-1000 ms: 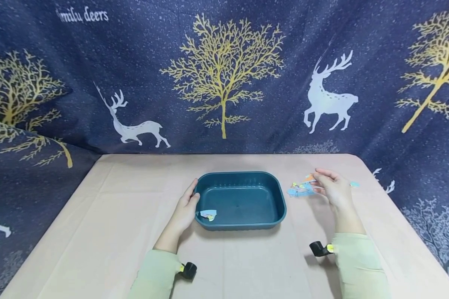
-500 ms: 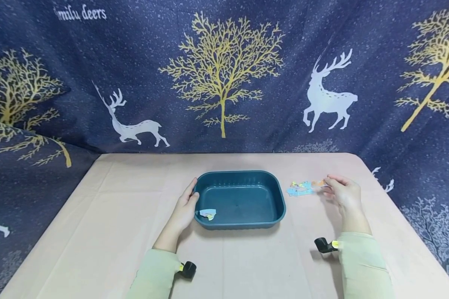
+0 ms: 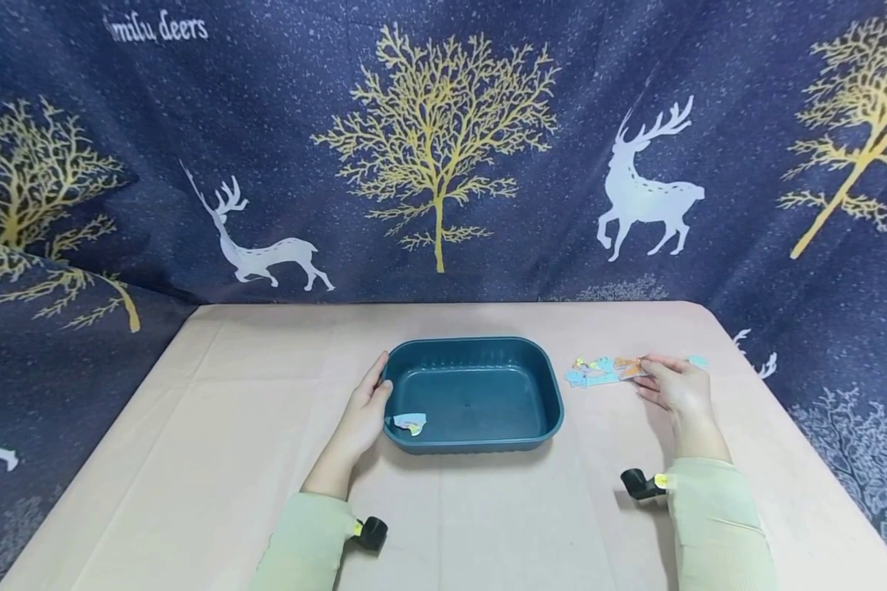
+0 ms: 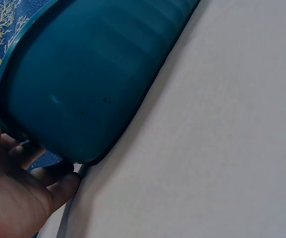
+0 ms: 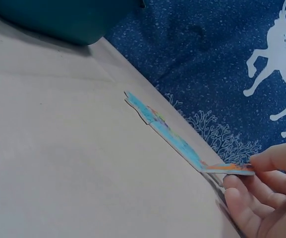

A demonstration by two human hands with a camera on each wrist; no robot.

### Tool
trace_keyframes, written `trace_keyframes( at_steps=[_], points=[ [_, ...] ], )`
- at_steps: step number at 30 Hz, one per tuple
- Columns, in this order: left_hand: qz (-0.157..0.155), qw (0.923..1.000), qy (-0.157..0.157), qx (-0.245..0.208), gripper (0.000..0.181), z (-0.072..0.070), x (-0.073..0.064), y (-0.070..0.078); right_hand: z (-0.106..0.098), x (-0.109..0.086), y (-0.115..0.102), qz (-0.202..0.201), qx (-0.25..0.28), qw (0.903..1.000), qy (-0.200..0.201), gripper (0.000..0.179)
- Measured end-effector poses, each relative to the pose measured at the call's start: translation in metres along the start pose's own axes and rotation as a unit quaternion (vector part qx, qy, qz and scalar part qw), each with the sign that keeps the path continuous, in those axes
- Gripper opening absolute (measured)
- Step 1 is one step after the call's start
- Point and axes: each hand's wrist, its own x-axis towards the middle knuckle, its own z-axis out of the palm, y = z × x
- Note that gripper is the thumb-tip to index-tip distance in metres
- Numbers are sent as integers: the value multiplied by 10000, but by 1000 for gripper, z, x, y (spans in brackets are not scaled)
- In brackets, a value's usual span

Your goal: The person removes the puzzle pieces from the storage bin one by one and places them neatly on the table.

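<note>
My left hand (image 3: 362,414) holds the left end of a dark teal plastic tub (image 3: 473,447), thumb at the rim. In the left wrist view the fingers (image 4: 61,186) curl against the tub's end wall. A small piece of blue, white and yellow printed card (image 3: 411,423) lies in its near left corner. Right of the tub, my right hand (image 3: 676,390) pinches an orange and blue puzzle piece (image 5: 229,169) between thumb and fingers. That piece slants up at the end of a strip of light blue puzzle pieces (image 5: 172,139) lying on the table. Whether they interlock, I cannot tell.
A light blue piece (image 3: 698,360) lies just beyond my right hand. Pale cloth covers the table (image 3: 443,517). Behind it hangs a dark blue curtain (image 3: 488,287) printed with deer and trees. Each forearm carries a black wrist camera (image 3: 639,484).
My right hand has moved right and lowered the orange puzzle piece from above the others to the strip's right end. The left hand and tub stay put.
</note>
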Motion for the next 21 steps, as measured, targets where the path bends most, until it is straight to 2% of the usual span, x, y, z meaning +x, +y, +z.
trace_keyframes(
  at_steps=[21],
  points=[
    [38,10000,13,-31,51,1,1,-3,-9,-6,-2,26,31,10000,-47,60]
  ],
)
